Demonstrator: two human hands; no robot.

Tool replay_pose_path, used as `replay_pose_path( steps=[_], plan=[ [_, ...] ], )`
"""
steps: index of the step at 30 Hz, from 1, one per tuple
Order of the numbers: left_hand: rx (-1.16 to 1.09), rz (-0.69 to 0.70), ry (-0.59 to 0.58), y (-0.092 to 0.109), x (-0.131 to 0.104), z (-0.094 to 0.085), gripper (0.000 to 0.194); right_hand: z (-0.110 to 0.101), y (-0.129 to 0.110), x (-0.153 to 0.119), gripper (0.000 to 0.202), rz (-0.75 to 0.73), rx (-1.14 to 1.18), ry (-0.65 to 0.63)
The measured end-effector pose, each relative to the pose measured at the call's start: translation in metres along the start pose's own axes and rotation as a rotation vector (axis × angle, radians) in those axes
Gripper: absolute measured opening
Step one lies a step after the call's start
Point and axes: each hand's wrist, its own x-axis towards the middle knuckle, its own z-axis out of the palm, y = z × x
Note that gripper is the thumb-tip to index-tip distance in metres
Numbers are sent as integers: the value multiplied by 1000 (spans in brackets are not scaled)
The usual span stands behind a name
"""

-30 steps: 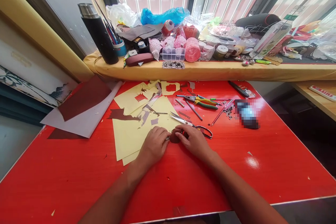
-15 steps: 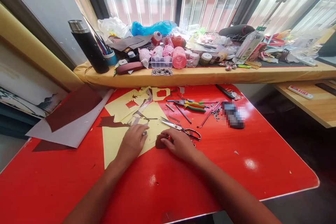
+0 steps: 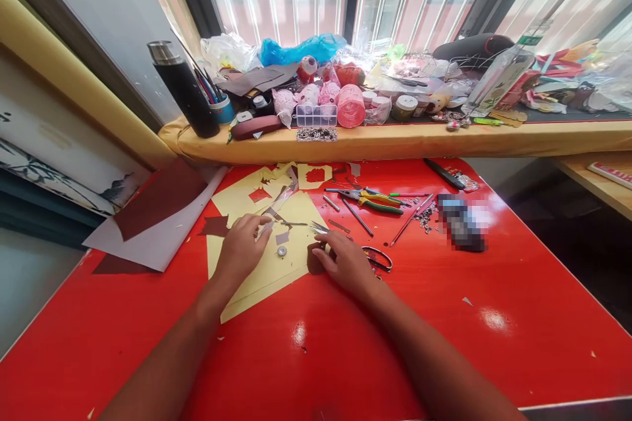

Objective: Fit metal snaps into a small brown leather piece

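My left hand [image 3: 243,245] hovers low over the yellow paper sheet [image 3: 257,279], thumb and fingers apart, beside small scraps. Just right of it lies a small round metallic piece [image 3: 281,251] on the sheet, with a grey scrap [image 3: 282,237] above it. My right hand [image 3: 348,262] is closed on a small dark brown piece [image 3: 315,260] with a rounded edge, at the sheet's right side. Partly under that hand lie the scissors [image 3: 379,258]; their blade tips and a black handle loop show. A torn brown scrap [image 3: 216,226] rests left of my left hand.
Pliers [image 3: 372,200], pencils [image 3: 412,220] and small metal bits lie beyond my right hand. A blurred dark object [image 3: 461,223] is at the right. Brown and white sheets [image 3: 158,237] overlap at the left. The cluttered sill [image 3: 395,138] holds a black flask [image 3: 185,92].
My left hand has drawn back up and left from the round metallic piece, which now lies uncovered on the yellow sheet. My right hand keeps the brown piece. The whole view has shifted slightly.
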Motion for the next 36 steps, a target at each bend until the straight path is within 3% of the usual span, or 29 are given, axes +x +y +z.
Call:
replay_pose_path(
  steps=[3, 9, 16, 24, 30, 36],
  plan=[
    [199, -35, -61, -3, 27, 1, 25, 0, 2, -1, 25, 35, 0, 4],
    [293, -115, -138, -11, 61, 13, 19, 1, -3, -1, 21, 24, -88, -9],
    [279, -136, -151, -13, 64, 17, 16, 0, -9, 5, 11, -8, -126, -67],
    [173, -241, -138, -21, 69, 19, 23, 2, -9, 11, 17, -24, -127, -46],
    [72, -285, -110, -25, 66, 19, 27, -10, -2, -16, 16, 35, -33, 82],
    [-114, -347, -71, -29, 63, 8, 28, -22, 8, -35, 21, 8, -113, 8]
  ],
)
